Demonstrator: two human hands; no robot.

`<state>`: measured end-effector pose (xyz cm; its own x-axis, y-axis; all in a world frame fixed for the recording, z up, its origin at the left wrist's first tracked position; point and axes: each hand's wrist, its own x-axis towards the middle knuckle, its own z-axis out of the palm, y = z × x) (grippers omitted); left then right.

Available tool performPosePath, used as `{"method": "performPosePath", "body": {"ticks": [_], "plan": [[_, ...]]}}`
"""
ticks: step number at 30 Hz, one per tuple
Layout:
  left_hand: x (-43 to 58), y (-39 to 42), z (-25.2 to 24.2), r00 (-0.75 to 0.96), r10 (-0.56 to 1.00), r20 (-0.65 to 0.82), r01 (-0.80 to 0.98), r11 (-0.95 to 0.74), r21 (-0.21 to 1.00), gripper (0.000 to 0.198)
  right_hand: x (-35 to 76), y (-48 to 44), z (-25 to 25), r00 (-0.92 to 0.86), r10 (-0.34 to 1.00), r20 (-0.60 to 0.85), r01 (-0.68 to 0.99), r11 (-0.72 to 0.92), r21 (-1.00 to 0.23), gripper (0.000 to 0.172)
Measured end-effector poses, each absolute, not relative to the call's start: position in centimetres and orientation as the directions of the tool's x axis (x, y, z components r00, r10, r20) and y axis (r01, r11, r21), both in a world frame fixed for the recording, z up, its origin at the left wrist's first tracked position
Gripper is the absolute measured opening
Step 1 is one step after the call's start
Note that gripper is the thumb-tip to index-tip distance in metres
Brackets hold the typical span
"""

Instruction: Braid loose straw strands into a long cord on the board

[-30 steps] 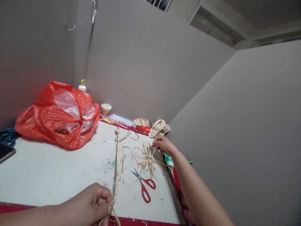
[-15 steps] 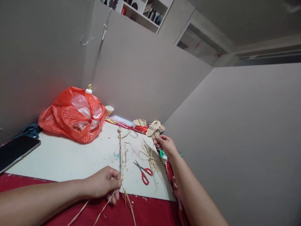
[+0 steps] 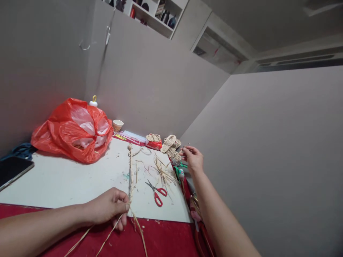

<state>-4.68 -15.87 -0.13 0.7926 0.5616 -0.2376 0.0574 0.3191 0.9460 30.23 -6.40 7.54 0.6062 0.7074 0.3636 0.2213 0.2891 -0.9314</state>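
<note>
My left hand (image 3: 111,206) pinches the near end of a straw braid (image 3: 131,173) at the front edge of the white board. Loose straw strands (image 3: 139,228) hang from that end over the red cloth, some passing under my hand. My right hand (image 3: 195,160) is raised at the board's far right, its fingertips together. Whatever they hold is too thin or small to make out. Small woven straw sandals (image 3: 168,143) lie just left of it. A bundle of loose straw (image 3: 163,171) rests nearer, and red-handled scissors (image 3: 158,195) lie partly open between the bundle and my left hand.
A red plastic bag (image 3: 72,134) fills the board's back left, with a paper cup (image 3: 118,125) beside it. A phone (image 3: 14,171) lies at far left. The white board (image 3: 80,182) rests on red cloth (image 3: 163,239). Green-handled tools (image 3: 177,173) line the right edge by the wall.
My right hand has moved away from the straw bundle, slightly up and to the right. My left hand keeps its hold on the braid. The whole view has shifted a little.
</note>
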Motion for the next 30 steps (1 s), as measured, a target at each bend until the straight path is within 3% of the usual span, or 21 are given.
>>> {"method": "performPosePath", "body": {"ticks": [6,11,18,21,25,30], "plan": [[-4.5,-15.9,-0.1,0.789,0.560,-0.254,0.060,0.341,0.938,0.038,31.4,-6.0,7.6,0.667,0.602,0.440,0.257,0.368,-0.894,0.035],[-4.4,-15.7,-0.5,0.791,0.555,-0.258,0.050,0.361,0.931,0.039,31.0,-5.8,8.0,0.640,0.626,0.446,0.289,0.342,-0.894,0.037],[-4.4,-15.6,-0.7,0.791,0.555,-0.256,0.039,0.372,0.927,0.039,30.2,-5.2,10.4,0.690,0.549,0.472,0.278,0.401,-0.873,0.031],[-4.3,-15.6,-0.9,0.787,0.558,-0.263,0.036,0.384,0.923,0.039,29.4,-5.8,11.7,0.645,0.662,0.382,0.204,0.333,-0.921,0.031],[-4.2,-15.8,-0.6,0.774,0.578,-0.258,0.021,0.384,0.923,0.040,26.2,-9.4,11.9,0.455,0.875,0.168,0.072,0.152,-0.986,0.033],[-4.2,-16.1,0.1,0.755,0.585,-0.296,0.025,0.426,0.905,0.040,18.9,-17.0,8.7,0.057,0.993,-0.104,-0.122,-0.097,-0.988,0.025]]}}
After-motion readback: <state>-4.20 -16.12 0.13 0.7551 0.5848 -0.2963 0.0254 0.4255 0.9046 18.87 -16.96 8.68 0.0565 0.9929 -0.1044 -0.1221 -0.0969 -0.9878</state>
